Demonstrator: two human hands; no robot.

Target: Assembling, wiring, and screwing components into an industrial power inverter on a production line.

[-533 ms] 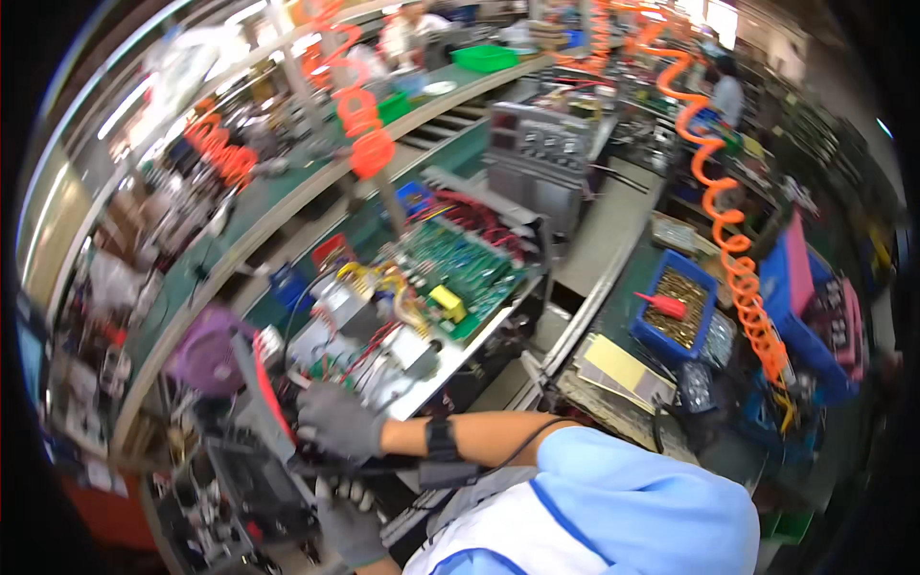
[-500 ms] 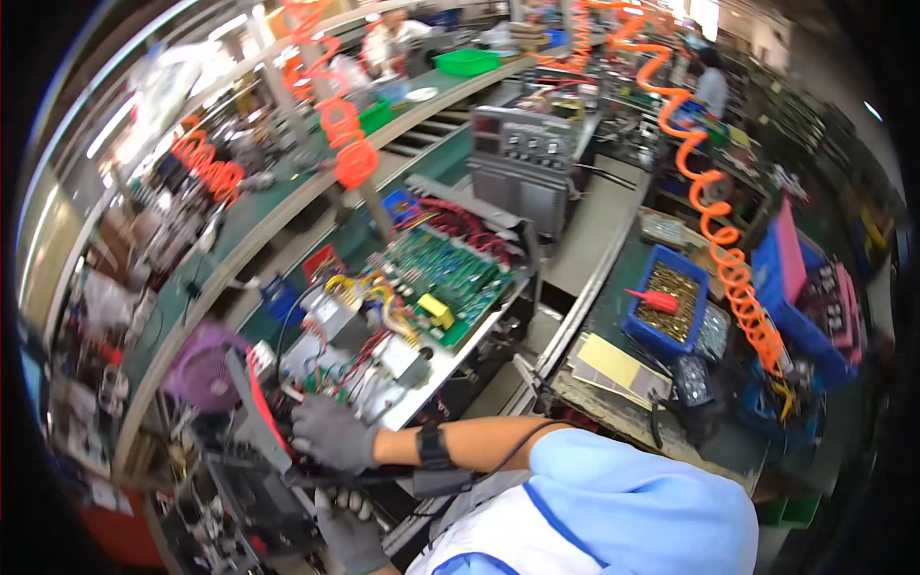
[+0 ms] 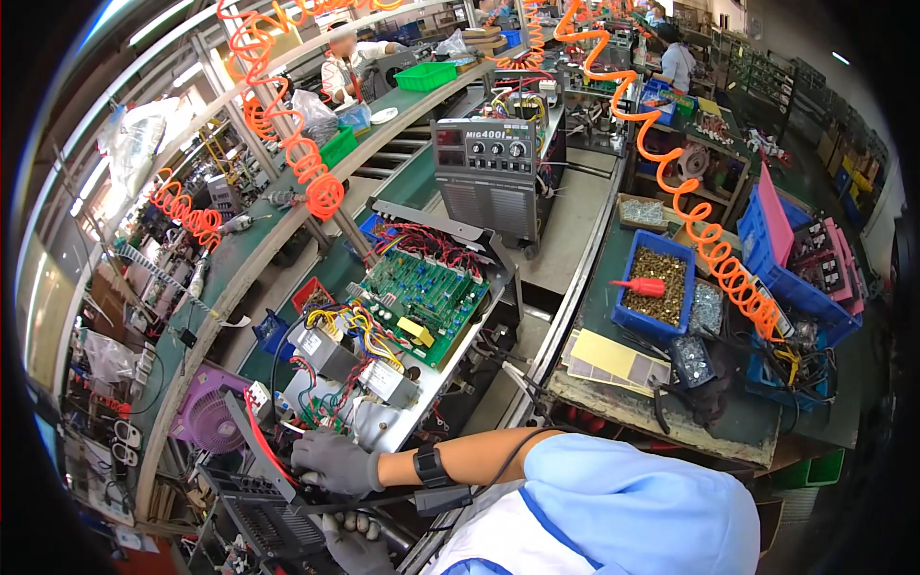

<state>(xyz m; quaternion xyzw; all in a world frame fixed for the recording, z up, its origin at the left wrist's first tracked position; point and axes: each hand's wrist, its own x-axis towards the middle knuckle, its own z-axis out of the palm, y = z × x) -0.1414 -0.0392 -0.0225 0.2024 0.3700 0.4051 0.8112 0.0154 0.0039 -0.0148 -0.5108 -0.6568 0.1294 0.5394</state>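
My grey-gloved right hand (image 3: 335, 462) is resting with bent fingers near a red strip (image 3: 270, 445); I cannot tell what it is pinching. Below, my left hand (image 3: 356, 546) is curling its fingers beside a black vented panel (image 3: 268, 517), its grip partly hidden. Just beyond, an open metal chassis (image 3: 379, 426) is carrying a green circuit board (image 3: 422, 299). Farther out, a knobbed machine (image 3: 491, 187) is standing upright, and a blue bin (image 3: 647, 324) is sitting on the right worktop (image 3: 596, 299).

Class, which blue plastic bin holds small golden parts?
The blue plastic bin with a red, pointed object atop its golden parts; other blue bins show none.
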